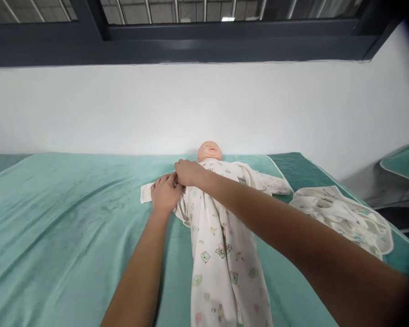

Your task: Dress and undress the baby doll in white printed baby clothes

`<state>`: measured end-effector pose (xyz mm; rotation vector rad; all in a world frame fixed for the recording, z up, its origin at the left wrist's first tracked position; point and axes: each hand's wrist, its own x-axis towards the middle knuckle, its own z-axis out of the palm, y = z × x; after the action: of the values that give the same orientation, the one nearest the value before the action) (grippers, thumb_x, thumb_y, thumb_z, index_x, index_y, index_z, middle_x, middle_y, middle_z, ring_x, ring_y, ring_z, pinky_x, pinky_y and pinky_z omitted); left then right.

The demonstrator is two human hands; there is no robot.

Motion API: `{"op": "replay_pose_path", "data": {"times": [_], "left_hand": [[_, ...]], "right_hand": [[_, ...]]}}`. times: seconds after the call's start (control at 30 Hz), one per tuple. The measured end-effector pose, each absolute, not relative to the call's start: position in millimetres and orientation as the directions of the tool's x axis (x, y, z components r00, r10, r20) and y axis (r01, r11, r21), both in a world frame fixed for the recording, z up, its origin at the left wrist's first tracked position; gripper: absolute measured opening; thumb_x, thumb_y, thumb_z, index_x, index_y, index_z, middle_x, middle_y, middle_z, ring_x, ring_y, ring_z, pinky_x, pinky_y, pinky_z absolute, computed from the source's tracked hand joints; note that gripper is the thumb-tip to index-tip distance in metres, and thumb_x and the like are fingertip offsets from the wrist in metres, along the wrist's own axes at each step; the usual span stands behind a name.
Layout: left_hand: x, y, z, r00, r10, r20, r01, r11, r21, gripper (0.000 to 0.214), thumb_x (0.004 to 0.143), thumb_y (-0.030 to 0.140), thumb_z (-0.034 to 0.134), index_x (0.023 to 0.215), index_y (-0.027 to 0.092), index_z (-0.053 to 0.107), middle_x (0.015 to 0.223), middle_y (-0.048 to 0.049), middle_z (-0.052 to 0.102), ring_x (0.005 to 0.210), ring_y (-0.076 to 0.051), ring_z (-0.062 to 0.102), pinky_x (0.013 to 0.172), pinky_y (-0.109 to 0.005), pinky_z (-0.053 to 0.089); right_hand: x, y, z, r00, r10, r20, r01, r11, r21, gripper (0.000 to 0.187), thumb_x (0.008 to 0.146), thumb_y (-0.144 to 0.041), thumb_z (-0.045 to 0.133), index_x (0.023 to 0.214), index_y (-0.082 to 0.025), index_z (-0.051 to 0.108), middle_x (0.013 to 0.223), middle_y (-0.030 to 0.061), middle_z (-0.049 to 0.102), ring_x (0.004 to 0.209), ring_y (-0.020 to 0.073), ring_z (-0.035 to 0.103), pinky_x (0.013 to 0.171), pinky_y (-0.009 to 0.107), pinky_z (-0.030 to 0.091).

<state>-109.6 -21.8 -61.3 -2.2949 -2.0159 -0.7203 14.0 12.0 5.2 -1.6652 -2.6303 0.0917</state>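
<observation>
A baby doll (209, 151) lies on its back on a green blanket (71, 213), dressed in a white printed sleepsuit (221, 245). My left hand (164, 193) rests closed on the suit's left sleeve, beside the doll's shoulder. Reaching across the doll's chest, my right hand (188, 172) pinches the same sleeve fabric at the shoulder. The two hands touch each other. The doll's arm on that side is hidden under the hands and cloth. The other sleeve stretches out to the right.
A crumpled white printed cloth (344, 218) lies on the blanket at the right. A white wall (204, 109) rises right behind the doll's head, with a dark window frame above. A second green-covered surface (405, 161) shows at the far right.
</observation>
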Motion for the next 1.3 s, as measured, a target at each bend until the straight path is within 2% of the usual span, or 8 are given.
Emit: {"op": "replay_pose_path", "data": {"times": [0.2, 0.4, 0.57, 0.77, 0.87, 1.03, 1.3], "left_hand": [[-111, -21, -62, 0.064, 0.928, 0.366, 0.926, -0.192, 0.325, 0.049, 0.085, 0.027, 0.052, 0.133, 0.032, 0.058, 0.13, -0.0021, 0.065, 0.119, -0.028, 0.056, 0.098, -0.04, 0.041], [-111, -22, -64, 0.054, 0.881, 0.47, 0.904, -0.243, 0.352, 0.039, 0.085, 0.025, 0.053, 0.122, 0.029, 0.067, 0.126, -0.0008, 0.067, 0.117, -0.025, 0.058, 0.095, -0.036, 0.044], [-111, -27, -62, 0.008, 0.878, 0.479, 0.906, -0.21, 0.368, 0.037, 0.088, 0.026, 0.049, 0.12, 0.03, 0.067, 0.123, -0.002, 0.068, 0.115, -0.026, 0.059, 0.088, -0.036, 0.046], [-111, -34, -58, -0.077, 0.891, 0.448, 0.899, -0.132, 0.417, 0.038, 0.091, 0.027, 0.045, 0.124, 0.029, 0.064, 0.124, -0.0038, 0.066, 0.108, -0.026, 0.062, 0.084, -0.035, 0.046], [-113, -34, -58, -0.088, 0.894, 0.44, 0.896, -0.122, 0.428, 0.036, 0.091, 0.028, 0.045, 0.122, 0.029, 0.065, 0.121, -0.0038, 0.068, 0.107, -0.025, 0.062, 0.084, -0.034, 0.046], [-118, -37, -61, -0.081, 0.891, 0.447, 0.882, -0.145, 0.449, 0.036, 0.091, 0.024, 0.044, 0.117, 0.028, 0.069, 0.12, -0.0037, 0.068, 0.107, -0.024, 0.063, 0.084, -0.032, 0.047], [-124, -45, -66, -0.066, 0.922, 0.381, 0.889, -0.118, 0.442, 0.046, 0.087, 0.011, 0.039, 0.118, 0.027, 0.069, 0.124, -0.004, 0.067, 0.108, -0.024, 0.064, 0.082, -0.032, 0.047]], "right_hand": [[20, 20, 15, -0.456, 0.869, -0.191, 0.889, 0.456, -0.049, 0.033, 0.079, -0.033, 0.067, 0.107, -0.017, 0.066, 0.117, 0.014, 0.066, 0.098, 0.0297, 0.066, 0.078, 0.038, 0.052], [12, 29, 12, -0.419, 0.86, -0.29, 0.9, 0.436, -0.008, 0.021, 0.074, -0.028, 0.07, 0.092, -0.017, 0.07, 0.094, 0.0109, 0.072, 0.085, 0.0297, 0.069, 0.076, 0.042, 0.052], [26, 28, 18, -0.471, 0.839, -0.274, 0.877, 0.479, -0.039, 0.031, 0.075, -0.033, 0.07, 0.103, -0.019, 0.069, 0.093, 0.0084, 0.072, 0.08, 0.0264, 0.067, 0.072, 0.038, 0.051], [54, 19, 34, -0.484, 0.837, -0.257, 0.874, 0.478, -0.088, 0.048, 0.084, -0.042, 0.064, 0.13, -0.031, 0.056, 0.115, 0.0055, 0.067, 0.088, 0.0237, 0.066, 0.074, 0.034, 0.048], [68, 19, 37, -0.481, 0.84, -0.25, 0.877, 0.468, -0.113, 0.043, 0.086, -0.042, 0.062, 0.128, -0.036, 0.057, 0.117, 0.0032, 0.065, 0.089, 0.0221, 0.064, 0.076, 0.034, 0.047], [88, 19, 40, -0.491, 0.855, -0.168, 0.871, 0.48, -0.102, 0.033, 0.085, -0.04, 0.065, 0.117, -0.031, 0.064, 0.108, 0.0035, 0.066, 0.092, 0.0223, 0.063, 0.078, 0.032, 0.044], [106, 11, 51, -0.468, 0.877, -0.108, 0.883, 0.461, -0.084, 0.037, 0.084, -0.04, 0.068, 0.12, -0.031, 0.064, 0.109, 0.0029, 0.066, 0.091, 0.0222, 0.062, 0.08, 0.033, 0.042]]}}
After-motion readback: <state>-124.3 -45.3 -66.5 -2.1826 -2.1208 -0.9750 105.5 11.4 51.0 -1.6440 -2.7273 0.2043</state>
